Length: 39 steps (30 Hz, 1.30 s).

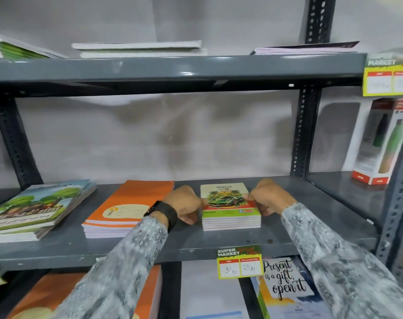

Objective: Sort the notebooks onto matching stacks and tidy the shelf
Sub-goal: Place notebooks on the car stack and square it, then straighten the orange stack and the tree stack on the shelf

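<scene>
A small stack of green car-cover notebooks (228, 203) sits on the middle grey shelf (196, 247), right of centre. My left hand (184, 207), with a black watch on the wrist, presses against the stack's left side. My right hand (268, 196) holds the right side, thumb on the top cover. To the left lies a stack of orange notebooks (124, 208). Further left, a fanned, uneven stack of tree-cover notebooks (35, 208) reaches the shelf's left end.
The upper shelf (173, 67) carries several flat notebook piles. A boxed bottle (380, 143) stands on the neighbouring shelf to the right. A price tag (239, 264) hangs on the shelf's front edge. Below are orange notebooks (46, 295) and a "Present is a gift" book (285, 286).
</scene>
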### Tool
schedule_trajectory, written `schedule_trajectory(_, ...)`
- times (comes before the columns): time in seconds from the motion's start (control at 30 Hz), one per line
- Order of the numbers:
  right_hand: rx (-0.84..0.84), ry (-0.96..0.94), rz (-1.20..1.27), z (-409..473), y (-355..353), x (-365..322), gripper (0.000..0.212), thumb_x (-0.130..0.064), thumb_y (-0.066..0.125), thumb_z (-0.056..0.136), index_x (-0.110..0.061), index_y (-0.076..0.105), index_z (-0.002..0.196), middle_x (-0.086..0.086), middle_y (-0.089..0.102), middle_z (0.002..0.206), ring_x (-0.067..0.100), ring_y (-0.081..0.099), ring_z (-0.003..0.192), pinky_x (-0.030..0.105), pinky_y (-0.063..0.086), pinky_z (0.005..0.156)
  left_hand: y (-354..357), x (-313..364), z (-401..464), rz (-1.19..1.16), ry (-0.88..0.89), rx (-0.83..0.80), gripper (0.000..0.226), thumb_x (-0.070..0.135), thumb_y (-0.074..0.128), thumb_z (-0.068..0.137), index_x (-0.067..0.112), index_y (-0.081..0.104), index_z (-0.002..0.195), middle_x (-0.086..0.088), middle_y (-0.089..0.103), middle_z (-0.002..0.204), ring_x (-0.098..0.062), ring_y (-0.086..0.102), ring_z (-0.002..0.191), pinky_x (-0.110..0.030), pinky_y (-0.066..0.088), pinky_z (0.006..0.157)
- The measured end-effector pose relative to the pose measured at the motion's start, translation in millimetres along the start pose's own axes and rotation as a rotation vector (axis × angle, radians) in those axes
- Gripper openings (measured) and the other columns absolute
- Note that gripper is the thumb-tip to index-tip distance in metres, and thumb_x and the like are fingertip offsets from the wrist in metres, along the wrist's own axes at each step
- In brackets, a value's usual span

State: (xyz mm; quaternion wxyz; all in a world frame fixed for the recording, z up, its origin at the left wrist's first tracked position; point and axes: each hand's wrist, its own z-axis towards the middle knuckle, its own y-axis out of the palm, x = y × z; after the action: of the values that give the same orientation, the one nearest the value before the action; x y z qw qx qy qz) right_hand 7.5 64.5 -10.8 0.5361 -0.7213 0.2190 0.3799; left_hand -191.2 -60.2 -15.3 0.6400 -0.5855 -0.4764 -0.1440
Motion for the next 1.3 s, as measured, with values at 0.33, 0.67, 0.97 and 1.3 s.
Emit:
schedule_trajectory(0.33, 0.138, -0.793, 0.023, -81.4, 129.5, -46.9, 0.025, -0.033, 0.071, 0.092, -0.031, 0.077, 0.116, -0.033, 0.071, 0.089, -0.014, 0.067, 0.081, 0.006, 0.048, 0.076, -154.2, -187.7, -78.6, 0.213, 0.359, 0.632, 0.045, 0.040, 0.065, 0.097, 0.032, 0.062, 0.141, 0.010, 0.051, 0.155, -0.011, 0.049, 0.144, -0.032, 0.046, 0.112)
schedule_trajectory(0.67, 0.190, -0.664, 0.058, -99.1, 226.1, -40.7, 0.044, -0.049, 0.074, 0.086, -0.036, 0.070, 0.128, -0.009, 0.049, 0.153, 0.003, 0.050, 0.134, 0.030, 0.041, 0.114, -156.7, -240.3, -59.3, 0.061, 0.434, 0.420, 0.053, 0.043, 0.073, 0.091, 0.038, 0.061, 0.142, 0.017, 0.056, 0.147, 0.007, 0.049, 0.137, -0.003, 0.036, 0.108)
schedule_trajectory(0.97, 0.323, -0.763, 0.066, -105.3, 238.6, -34.4, 0.034, -0.034, 0.076, 0.088, -0.026, 0.075, 0.121, -0.010, 0.070, 0.128, -0.032, 0.051, 0.102, -0.005, 0.037, 0.093, -155.0, -244.0, -62.8, -0.028, 0.436, 0.484, 0.055, 0.050, 0.073, 0.087, 0.030, 0.065, 0.138, 0.014, 0.062, 0.143, 0.001, 0.062, 0.125, -0.014, 0.050, 0.101)
schedule_trajectory(1.3, 0.452, -0.771, 0.124, -104.6, 242.4, -29.3, 0.030, -0.017, 0.084, 0.081, -0.022, 0.080, 0.111, -0.016, 0.075, 0.108, -0.019, 0.063, 0.099, -0.003, 0.041, 0.089, -153.6, -247.4, -64.8, -0.174, 0.400, 0.607, 0.038, 0.041, 0.084, 0.079, 0.030, 0.080, 0.115, 0.016, 0.081, 0.103, 0.015, 0.069, 0.080, -0.001, 0.049, 0.069)
